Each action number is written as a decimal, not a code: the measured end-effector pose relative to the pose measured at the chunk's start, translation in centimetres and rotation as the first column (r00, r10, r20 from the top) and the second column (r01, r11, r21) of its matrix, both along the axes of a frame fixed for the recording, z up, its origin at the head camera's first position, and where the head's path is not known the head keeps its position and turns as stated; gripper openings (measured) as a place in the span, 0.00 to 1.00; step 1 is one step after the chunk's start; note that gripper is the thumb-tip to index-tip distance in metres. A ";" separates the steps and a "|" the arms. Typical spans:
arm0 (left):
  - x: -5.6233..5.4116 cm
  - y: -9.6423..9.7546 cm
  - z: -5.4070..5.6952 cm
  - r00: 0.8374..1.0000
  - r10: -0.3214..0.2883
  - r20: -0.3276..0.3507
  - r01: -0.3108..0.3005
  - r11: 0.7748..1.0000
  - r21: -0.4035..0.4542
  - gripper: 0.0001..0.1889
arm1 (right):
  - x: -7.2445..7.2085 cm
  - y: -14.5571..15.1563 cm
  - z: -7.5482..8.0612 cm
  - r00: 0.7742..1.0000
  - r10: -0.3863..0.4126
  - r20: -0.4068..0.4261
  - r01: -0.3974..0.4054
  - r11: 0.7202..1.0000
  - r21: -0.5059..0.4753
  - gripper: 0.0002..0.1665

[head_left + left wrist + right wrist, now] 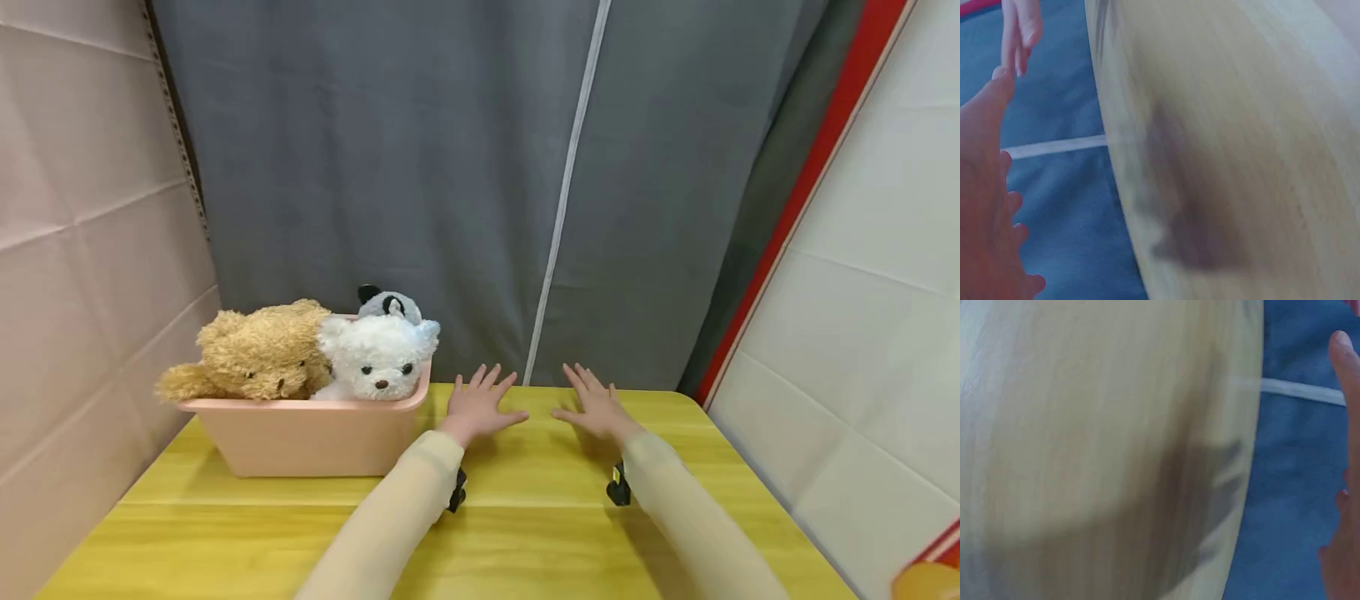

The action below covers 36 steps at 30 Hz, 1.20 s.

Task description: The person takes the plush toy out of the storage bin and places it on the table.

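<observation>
Both hands reach forward over the far part of the yellow wooden table [525, 533], palms down with fingers spread. Nothing is held in the left hand [480, 410], which is the nearer one to the pink bin [315, 442]. My right hand [598, 410] is likewise bare, a short way to the right, thumb towards the left one. Inside the bin sit a tan plush bear [262, 354], a white plush toy [378, 358] with a dark nose, and a grey plush toy [390, 302] partly hidden behind it. In both wrist views, hand shadows fall on the wood.
A grey curtain [390, 167] with a white strip [566, 183] hangs behind the table's far edge. White panelled walls stand at the left [90, 250] and right [862, 333], the right one edged in red. Each wrist carries a small black device [618, 485].
</observation>
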<state>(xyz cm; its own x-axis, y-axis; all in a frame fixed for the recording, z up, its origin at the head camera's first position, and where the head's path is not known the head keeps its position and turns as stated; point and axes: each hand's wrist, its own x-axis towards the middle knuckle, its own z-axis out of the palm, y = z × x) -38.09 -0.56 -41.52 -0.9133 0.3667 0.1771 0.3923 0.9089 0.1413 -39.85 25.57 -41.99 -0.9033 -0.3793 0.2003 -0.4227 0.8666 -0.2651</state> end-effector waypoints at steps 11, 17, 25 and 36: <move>3.4 -0.4 2.7 0.984 -0.137 -0.110 0.136 0.991 -0.013 0.40 | 1.8 -1.6 3.3 0.974 0.169 -0.150 -0.180 0.981 -0.069 0.54; 7.9 -1.6 4.3 0.938 -0.269 -0.220 0.253 0.962 -0.098 0.39 | 3.9 -3.5 4.2 0.938 0.281 -0.204 -0.302 0.950 -0.079 0.54; 14.3 -6.2 4.9 0.877 -0.364 -0.315 0.330 0.931 -0.156 0.36 | 5.9 -7.2 5.7 0.841 0.451 -0.299 -0.493 0.866 -0.080 0.57; 18.6 -15.4 3.6 0.822 -0.214 -0.527 0.205 0.976 -0.076 0.35 | 6.1 -15.8 8.3 0.731 0.531 -0.428 -0.624 0.774 -0.106 0.61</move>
<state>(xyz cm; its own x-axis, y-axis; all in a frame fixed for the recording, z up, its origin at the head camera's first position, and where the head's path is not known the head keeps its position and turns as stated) -19.51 -15.99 -37.94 -0.5817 0.5454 0.6034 0.5843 0.7963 -0.1564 -33.74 9.77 -33.65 -0.3687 -0.7041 0.6069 -0.9229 0.3549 -0.1491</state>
